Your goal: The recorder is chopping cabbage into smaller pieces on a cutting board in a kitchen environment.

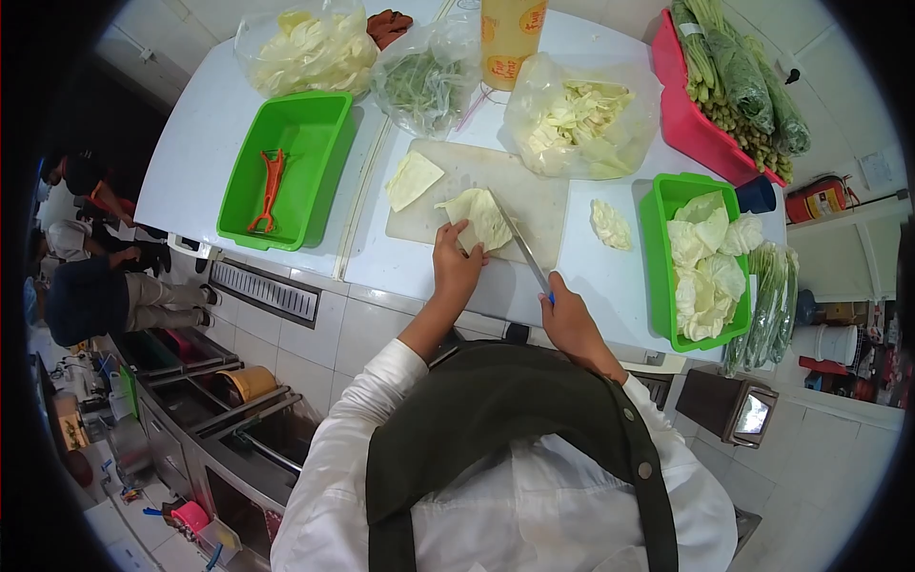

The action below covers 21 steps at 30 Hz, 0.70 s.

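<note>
A pale cabbage leaf lies on the white cutting board, and my left hand presses on its near edge with bent fingers. My right hand grips the blue handle of a kitchen knife. The long blade slants up and leftward along the leaf's right side; whether it cuts into the leaf I cannot tell. Another cabbage leaf rests across the board's left edge. To the right of the board, a crumpled cabbage leaf sits directly on the white table.
Left stands a green bin holding an orange peeler; right, another green bin of cabbage leaves. Behind are a bag of shredded cabbage, a bag of greens and a roll of wrap. A red crate holds bundled vegetables.
</note>
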Each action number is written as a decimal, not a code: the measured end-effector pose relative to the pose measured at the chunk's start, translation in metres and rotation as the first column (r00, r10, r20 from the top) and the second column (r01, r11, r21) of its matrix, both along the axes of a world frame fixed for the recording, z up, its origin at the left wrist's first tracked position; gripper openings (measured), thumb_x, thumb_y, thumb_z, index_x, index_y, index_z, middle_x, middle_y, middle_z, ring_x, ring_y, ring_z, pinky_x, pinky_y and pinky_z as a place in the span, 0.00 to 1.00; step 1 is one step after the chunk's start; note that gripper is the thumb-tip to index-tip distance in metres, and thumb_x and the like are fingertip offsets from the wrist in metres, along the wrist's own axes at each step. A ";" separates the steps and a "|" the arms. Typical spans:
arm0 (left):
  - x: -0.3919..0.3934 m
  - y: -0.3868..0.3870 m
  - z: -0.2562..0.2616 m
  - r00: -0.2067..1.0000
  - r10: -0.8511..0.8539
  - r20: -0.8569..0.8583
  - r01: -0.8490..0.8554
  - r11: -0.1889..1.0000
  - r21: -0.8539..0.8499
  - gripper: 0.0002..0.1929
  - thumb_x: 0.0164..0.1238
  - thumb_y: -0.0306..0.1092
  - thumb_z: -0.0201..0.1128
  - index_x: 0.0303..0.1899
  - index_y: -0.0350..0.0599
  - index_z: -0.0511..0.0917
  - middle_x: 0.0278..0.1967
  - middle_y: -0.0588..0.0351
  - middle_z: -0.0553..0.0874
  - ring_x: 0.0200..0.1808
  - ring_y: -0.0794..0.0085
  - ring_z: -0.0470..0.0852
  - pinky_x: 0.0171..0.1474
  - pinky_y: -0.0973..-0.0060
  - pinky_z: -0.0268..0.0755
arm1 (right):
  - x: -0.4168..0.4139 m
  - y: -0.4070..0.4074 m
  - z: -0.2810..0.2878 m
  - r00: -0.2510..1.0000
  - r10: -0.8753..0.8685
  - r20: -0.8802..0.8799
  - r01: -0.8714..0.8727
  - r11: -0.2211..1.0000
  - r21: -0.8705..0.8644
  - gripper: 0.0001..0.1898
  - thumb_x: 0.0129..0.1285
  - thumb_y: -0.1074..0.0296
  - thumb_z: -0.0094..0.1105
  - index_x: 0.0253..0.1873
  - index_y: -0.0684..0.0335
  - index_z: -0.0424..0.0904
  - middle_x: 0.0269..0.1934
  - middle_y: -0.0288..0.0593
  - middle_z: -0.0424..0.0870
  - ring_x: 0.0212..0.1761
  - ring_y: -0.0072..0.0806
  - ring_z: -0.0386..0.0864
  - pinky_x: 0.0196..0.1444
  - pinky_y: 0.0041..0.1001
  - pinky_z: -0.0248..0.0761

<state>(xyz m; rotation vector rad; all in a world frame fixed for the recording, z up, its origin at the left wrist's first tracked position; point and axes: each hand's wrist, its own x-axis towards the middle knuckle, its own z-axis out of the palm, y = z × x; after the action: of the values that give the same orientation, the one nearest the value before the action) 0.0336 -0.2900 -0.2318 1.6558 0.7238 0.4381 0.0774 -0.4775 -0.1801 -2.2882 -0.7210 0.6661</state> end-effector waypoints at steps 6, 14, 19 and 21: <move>-0.001 -0.001 -0.005 1.000 -0.003 0.006 0.003 1.000 0.029 0.19 0.55 0.15 0.56 0.51 0.28 0.67 0.53 0.46 0.66 0.29 0.66 0.84 0.31 0.81 0.79 | 0.000 0.019 0.015 1.000 0.017 0.005 -0.016 0.998 -0.065 0.12 0.62 0.74 0.41 0.49 0.72 0.61 0.29 0.67 0.75 0.34 0.60 0.73 0.37 0.46 0.65; 0.004 0.002 -0.010 0.998 0.011 0.061 -0.011 1.000 0.007 0.19 0.54 0.14 0.56 0.50 0.29 0.67 0.52 0.48 0.65 0.30 0.66 0.83 0.31 0.81 0.80 | 0.009 0.027 -0.037 0.988 0.041 0.149 -0.047 0.998 0.036 0.08 0.62 0.74 0.41 0.44 0.72 0.62 0.28 0.66 0.75 0.29 0.59 0.74 0.32 0.45 0.66; -0.009 0.021 -0.008 0.994 -0.098 -0.051 0.097 0.995 -0.015 0.20 0.52 0.13 0.55 0.50 0.30 0.68 0.50 0.49 0.68 0.31 0.66 0.83 0.29 0.79 0.78 | 0.031 0.026 -0.033 0.997 -0.005 -0.073 0.009 0.999 0.047 0.11 0.61 0.70 0.46 0.45 0.71 0.65 0.32 0.67 0.76 0.37 0.60 0.74 0.39 0.44 0.67; -0.015 0.037 -0.002 0.977 -0.207 -0.049 0.208 0.978 0.006 0.21 0.50 0.13 0.55 0.50 0.33 0.68 0.49 0.50 0.70 0.31 0.66 0.83 0.29 0.79 0.78 | 0.039 0.023 -0.028 0.980 -0.129 -0.150 0.134 0.991 0.019 0.13 0.60 0.67 0.52 0.45 0.69 0.65 0.31 0.66 0.76 0.37 0.60 0.74 0.39 0.44 0.67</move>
<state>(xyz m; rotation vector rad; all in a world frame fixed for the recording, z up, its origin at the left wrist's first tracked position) 0.0182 -0.2532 -0.2334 1.7366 0.5771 0.2542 0.1161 -0.4542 -0.2086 -2.2108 -0.5013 0.7493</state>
